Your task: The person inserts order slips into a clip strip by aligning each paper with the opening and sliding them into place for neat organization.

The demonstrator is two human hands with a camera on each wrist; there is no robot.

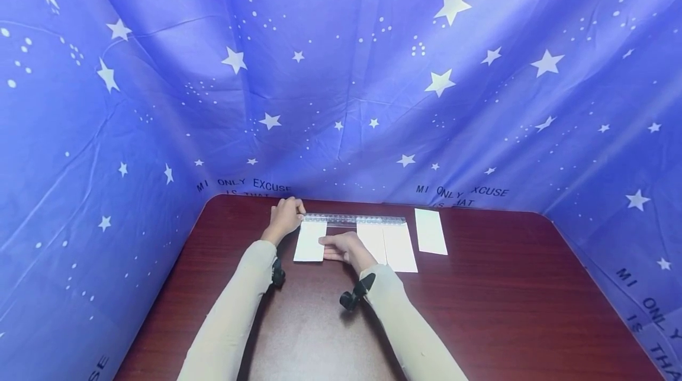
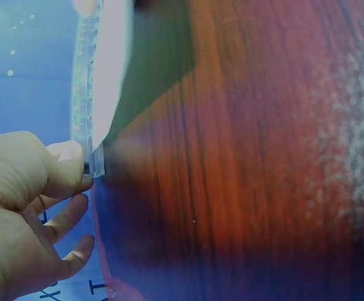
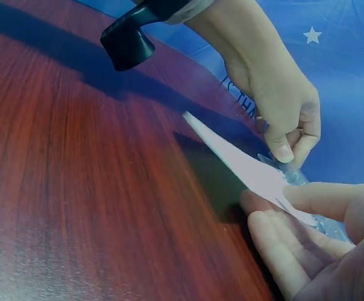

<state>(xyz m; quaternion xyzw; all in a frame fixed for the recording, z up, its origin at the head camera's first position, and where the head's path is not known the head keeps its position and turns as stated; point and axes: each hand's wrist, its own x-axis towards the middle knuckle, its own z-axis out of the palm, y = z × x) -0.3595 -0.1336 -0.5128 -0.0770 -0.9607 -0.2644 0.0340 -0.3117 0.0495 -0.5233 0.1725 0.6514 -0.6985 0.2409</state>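
A clear plastic ruler [image 1: 351, 219] lies across the top edges of several white paper cards near the far side of the table. My left hand [image 1: 286, 215] pinches the ruler's left end between thumb and fingers, as the left wrist view also shows. Below the ruler, my right hand [image 1: 346, 246] pinches the right edge of the leftmost white card [image 1: 310, 242], thumb above and fingers beneath. In the right wrist view that card [image 3: 238, 160] is raised at a tilt off the wood. Two more white cards [image 1: 401, 248] lie side by side under the ruler, partly behind my right hand.
Apart from the others, one white card [image 1: 430, 232] lies on the right of the dark red wooden table [image 1: 506, 286]. A blue star-patterned curtain [image 1: 341, 73] encloses the back and both sides. A black wrist mount [image 1: 351, 298] sits at my right cuff.
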